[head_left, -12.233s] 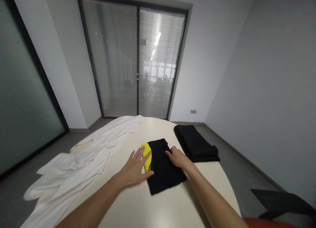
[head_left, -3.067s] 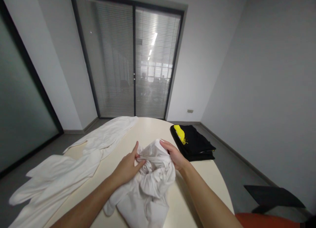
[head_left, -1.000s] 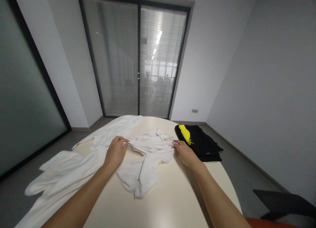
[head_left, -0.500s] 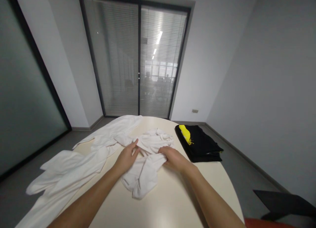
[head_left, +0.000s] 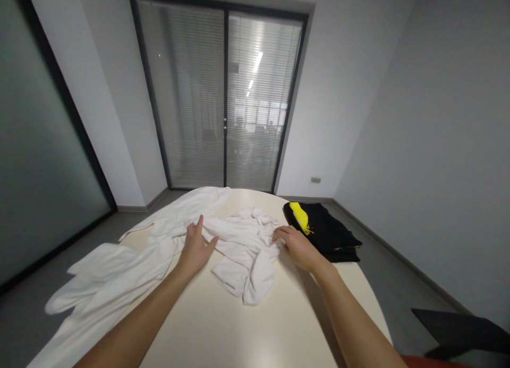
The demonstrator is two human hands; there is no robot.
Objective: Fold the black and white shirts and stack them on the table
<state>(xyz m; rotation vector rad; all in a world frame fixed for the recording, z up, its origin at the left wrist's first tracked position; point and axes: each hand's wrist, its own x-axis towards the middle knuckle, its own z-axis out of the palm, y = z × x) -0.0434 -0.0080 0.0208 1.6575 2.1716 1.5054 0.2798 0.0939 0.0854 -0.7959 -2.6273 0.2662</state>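
A crumpled white garment (head_left: 243,240) lies bunched on the round table, one part of it trailing toward me. My left hand (head_left: 197,248) is at its left side, thumb spread away from the fingers and no cloth gripped. At the garment's right edge, my right hand (head_left: 297,247) rests its bent fingertips on or against the fabric; the fingers look loose rather than pinched. To the left, more white clothing (head_left: 131,262) is spread out loosely and hangs over the table's edge, close to the bunched garment.
A folded stack of black clothing (head_left: 326,230) with a yellow print sits at the table's right side. The pale table (head_left: 239,341) has a curved edge. A dark chair part (head_left: 462,328) stands at lower right. Glass doors with blinds (head_left: 223,97) are beyond.
My left hand has moved left and away from the cloth, and my right hand has let go of the lower fold and shifted right. The garment's near part has moved right and flattened.
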